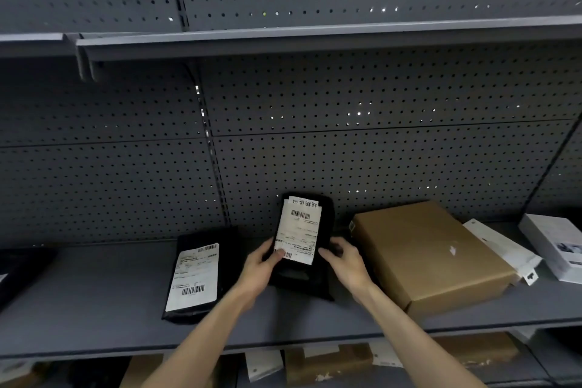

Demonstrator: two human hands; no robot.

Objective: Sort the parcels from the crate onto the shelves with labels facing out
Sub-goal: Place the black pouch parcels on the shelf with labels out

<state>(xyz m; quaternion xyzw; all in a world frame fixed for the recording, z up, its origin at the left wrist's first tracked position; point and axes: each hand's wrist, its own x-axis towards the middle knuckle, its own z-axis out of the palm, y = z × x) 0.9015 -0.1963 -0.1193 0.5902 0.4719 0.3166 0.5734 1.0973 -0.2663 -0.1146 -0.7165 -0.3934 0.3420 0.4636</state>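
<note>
Fingers around barcode-labelled black parcel

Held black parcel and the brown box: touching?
Cannot tell. In the head view the right hand and a dark shadow fill the space between the black parcel and the brown box, hiding any gap or contact.

The held parcel is black with a white barcoded label; the parcel to its left likewise black, white-labelled; the box on the right plain brown; the shelf grey; the far backboard dark grey, dotted with holes.
</note>
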